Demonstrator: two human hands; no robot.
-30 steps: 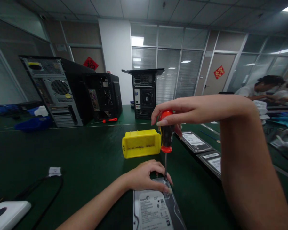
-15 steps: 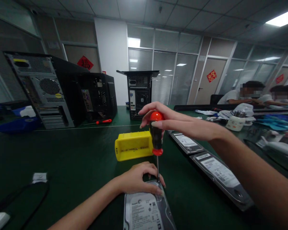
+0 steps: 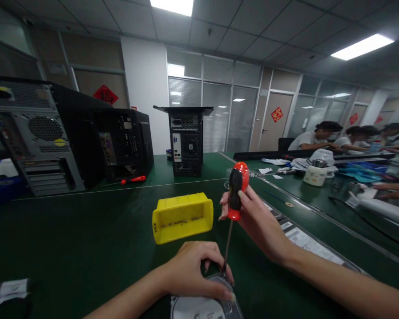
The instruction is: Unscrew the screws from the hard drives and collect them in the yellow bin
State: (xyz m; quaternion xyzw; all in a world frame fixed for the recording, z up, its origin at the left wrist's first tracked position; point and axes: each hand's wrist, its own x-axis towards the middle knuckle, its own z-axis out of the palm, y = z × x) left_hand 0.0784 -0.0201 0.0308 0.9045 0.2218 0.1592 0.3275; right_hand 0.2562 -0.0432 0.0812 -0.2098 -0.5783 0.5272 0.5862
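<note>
With the right hand (image 3: 254,219) closed around the tilted screwdriver (image 3: 236,191) and the left hand (image 3: 193,274) curled over the hard drive (image 3: 202,308) at the workbench's (image 3: 86,248) near edge, the slanted tip may slip off and jab a left finger.

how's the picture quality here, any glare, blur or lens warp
Head view: wide-angle warp bends the ceiling lines and stretches the computer tower at the left edge; the ceiling light panels blow out to white while the green table looks dim; the screwdriver and right hand read sharp; the hard drive under the left hand is cut off by the bottom edge.
</note>
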